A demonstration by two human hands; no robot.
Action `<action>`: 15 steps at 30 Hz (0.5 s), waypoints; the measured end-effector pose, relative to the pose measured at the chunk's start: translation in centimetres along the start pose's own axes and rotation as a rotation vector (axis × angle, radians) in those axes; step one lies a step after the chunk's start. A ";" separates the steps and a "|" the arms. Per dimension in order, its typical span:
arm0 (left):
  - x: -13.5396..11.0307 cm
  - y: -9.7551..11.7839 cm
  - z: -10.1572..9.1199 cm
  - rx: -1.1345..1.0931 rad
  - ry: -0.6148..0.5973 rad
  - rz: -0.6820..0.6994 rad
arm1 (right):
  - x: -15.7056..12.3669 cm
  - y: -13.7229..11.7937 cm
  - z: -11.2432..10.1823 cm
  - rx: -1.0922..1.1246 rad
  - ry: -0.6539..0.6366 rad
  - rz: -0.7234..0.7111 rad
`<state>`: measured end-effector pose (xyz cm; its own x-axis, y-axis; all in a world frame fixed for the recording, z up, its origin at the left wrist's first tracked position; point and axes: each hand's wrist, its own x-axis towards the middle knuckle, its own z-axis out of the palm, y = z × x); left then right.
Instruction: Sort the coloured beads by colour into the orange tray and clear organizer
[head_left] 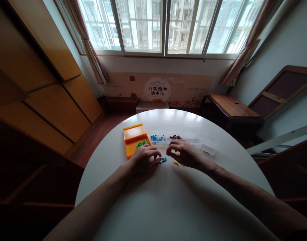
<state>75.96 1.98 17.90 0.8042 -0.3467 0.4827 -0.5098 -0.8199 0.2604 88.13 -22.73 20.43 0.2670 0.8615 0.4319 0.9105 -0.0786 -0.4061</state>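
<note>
My left hand (pixel 144 158) rests low over the white table, its fingers curled and closed, with the tips right beside small blue toy bricks (pixel 164 160). Whether it grips one of them I cannot make out. Across from it, my right hand (pixel 185 153) is bent into a pinch, thumb and forefinger tips together; anything between them is too small to see. Below the right hand lies a small yellow brick (pixel 176 163). Behind my left hand, green bricks (pixel 141 143) lie in an orange tray (pixel 133 133).
A clear plastic case (pixel 191 138) with compartments stands behind my hands, holding blue pieces (pixel 158 138) and dark brown pieces (pixel 175 137). A small clear box (pixel 208 148) is to its right. The round white table (pixel 153 207) ends in a curved edge; a wooden chair (pixel 231 105) stands beyond.
</note>
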 end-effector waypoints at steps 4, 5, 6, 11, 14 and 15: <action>0.1 -0.1 0.3 0.009 0.032 0.017 | 3.7 2.1 0.8 -0.091 0.184 0.131; 0.1 -0.1 0.4 0.006 0.031 0.019 | 4.5 2.5 1.1 -0.106 0.200 0.154; 0.1 -0.1 0.3 0.007 0.029 0.018 | 5.1 2.8 1.3 -0.121 0.207 0.170; 0.2 -0.1 0.1 0.021 0.009 0.026 | 5.1 3.1 2.0 -0.129 0.212 0.184; 0.3 0.0 0.0 0.009 -0.009 0.045 | 3.1 2.5 1.7 -0.110 0.225 0.157; 0.4 0.0 0.0 0.006 -0.012 0.048 | 2.3 2.2 1.4 -0.103 0.225 0.146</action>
<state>76.25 1.81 18.06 0.7827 -0.3912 0.4841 -0.5460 -0.8049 0.2323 90.28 -20.25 19.37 0.4502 0.7052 0.5478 0.8816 -0.2537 -0.3980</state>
